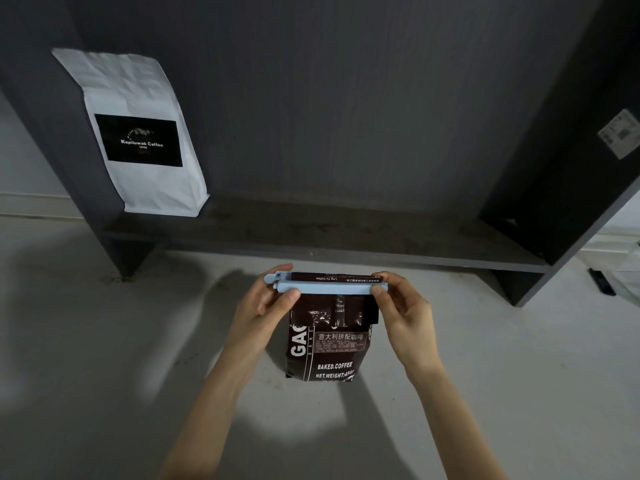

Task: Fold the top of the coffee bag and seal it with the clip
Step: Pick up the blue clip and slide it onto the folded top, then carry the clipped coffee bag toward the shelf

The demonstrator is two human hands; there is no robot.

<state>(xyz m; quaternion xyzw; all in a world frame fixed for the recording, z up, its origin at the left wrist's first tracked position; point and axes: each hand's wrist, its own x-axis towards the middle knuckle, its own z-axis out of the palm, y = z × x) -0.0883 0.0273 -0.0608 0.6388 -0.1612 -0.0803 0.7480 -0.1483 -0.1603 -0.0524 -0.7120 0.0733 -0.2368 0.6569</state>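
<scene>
A dark brown coffee bag (327, 344) with white lettering stands upright on the pale floor in the middle of the view. Its top is folded over, and a long light-blue clip (332, 286) lies horizontally across the fold. My left hand (268, 303) pinches the clip's left, hinged end between thumb and fingers. My right hand (403, 306) pinches the clip's right end. The two clip bars lie close together over the bag's folded top; I cannot tell whether the clip is latched.
A dark grey shelf unit (329, 230) stands just behind the bag. A white coffee bag with a black label (138, 133) leans at the shelf's left end. A small black object (602, 280) lies on the floor at the right.
</scene>
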